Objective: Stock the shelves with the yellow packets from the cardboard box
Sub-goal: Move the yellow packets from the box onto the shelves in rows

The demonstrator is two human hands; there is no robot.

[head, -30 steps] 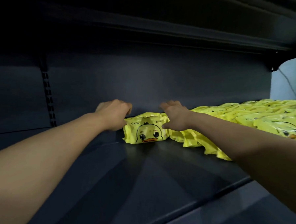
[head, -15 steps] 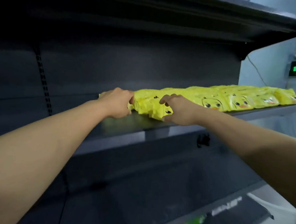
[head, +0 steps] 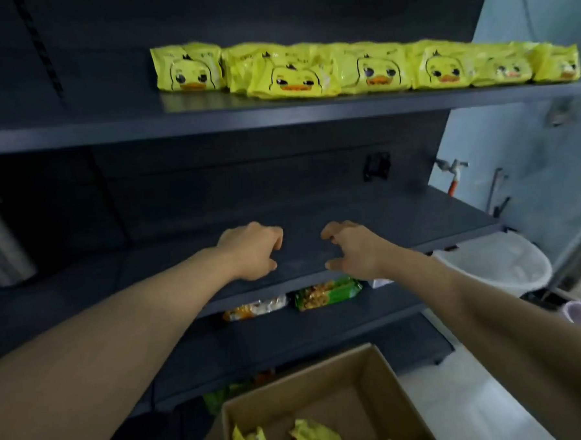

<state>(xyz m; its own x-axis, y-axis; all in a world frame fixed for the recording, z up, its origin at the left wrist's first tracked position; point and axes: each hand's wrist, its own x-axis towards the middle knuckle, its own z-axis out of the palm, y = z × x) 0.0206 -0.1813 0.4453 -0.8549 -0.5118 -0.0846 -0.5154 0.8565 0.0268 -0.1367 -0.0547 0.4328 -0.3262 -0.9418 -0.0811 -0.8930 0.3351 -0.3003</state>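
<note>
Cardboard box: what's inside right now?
The cardboard box holds a few yellow packets near its bottom edge. The frame cuts off the rest, so no count is possible.

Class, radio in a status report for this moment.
Left hand and right hand empty. Yellow packets line top shelf; more in cardboard box. Nothing in the way.

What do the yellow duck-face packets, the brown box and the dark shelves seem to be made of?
Yellow duck-face packets: probably thin glossy plastic film, judging by the crinkles and bright highlights.
Brown open-topped box: corrugated cardboard, matte tan, with folded flaps.
Dark grey shelves: likely painted sheet metal with a smooth satin finish, going by the thin straight front lip and faint sheen; the material is not certain.
</note>
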